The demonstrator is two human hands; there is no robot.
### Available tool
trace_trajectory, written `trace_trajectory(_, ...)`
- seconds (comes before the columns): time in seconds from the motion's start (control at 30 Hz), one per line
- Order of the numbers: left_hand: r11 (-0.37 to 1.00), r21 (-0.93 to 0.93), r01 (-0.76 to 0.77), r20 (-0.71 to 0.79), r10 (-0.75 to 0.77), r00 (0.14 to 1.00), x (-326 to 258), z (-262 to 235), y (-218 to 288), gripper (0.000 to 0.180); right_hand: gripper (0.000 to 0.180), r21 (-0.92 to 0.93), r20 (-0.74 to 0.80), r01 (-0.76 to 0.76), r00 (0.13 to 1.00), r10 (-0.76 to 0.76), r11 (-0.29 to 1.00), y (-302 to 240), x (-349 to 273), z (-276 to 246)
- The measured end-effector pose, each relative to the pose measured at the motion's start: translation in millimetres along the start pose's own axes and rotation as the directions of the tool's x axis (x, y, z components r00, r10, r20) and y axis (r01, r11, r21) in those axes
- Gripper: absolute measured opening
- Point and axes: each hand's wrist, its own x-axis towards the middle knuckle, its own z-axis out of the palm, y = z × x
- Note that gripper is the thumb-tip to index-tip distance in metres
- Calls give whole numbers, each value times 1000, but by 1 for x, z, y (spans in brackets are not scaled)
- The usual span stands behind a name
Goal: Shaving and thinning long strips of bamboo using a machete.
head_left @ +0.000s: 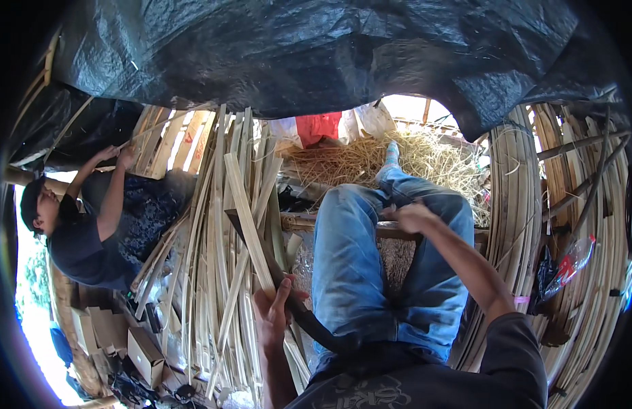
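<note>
I sit with both legs in blue jeans (350, 273) stretched forward. My left hand (273, 315) is closed around a long pale bamboo strip (244, 204), which slants up and to the left. It presses the strip against a dark long-handled knife (303, 315). The blade lies under the strip and the handle curves back toward my lap. My right hand (412, 217) rests curled on my right knee, beside a wooden bar (387, 230). I cannot make out anything in it.
Another person (91, 232) in dark clothes and a cap sits at the left, both hands raised to bamboo slats. Several bamboo strips (207, 286) lie between us, with bundled strips (527, 204) and a plastic bottle (571, 262) at right. Straw (357, 160) lies ahead, a black tarp (316, 54) overhead, boxes (142, 351) lower left.
</note>
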Motion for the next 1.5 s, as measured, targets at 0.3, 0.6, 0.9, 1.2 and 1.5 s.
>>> trace_trajectory(0.3, 998, 50, -29, 40, 27, 999, -6, 10, 5, 39, 62, 3, -649, 279, 731, -210, 960, -17, -13, 19)
trace_trajectory(0.6, 989, 135, -55, 43, 50, 998, -14, 13, 15, 36, 47, -53, -747, 279, 626, -224, 959, -19, -6, 26)
trace_trajectory(0.9, 992, 120, -48, 49, 43, 998, -14, 18, 14, 40, 34, -123, -622, 185, 751, -221, 975, -21, -9, 42)
trace_trajectory(1.2, 994, 100, -46, 86, 37, 996, -12, 21, 10, 35, 36, -199, -967, 375, 76, -244, 905, -25, 1, 36)
trace_trajectory(1.5, 991, 127, -39, 104, 26, 994, -3, 26, 12, 37, 40, 388, -918, 604, 321, 233, 696, -9, 26, -49)
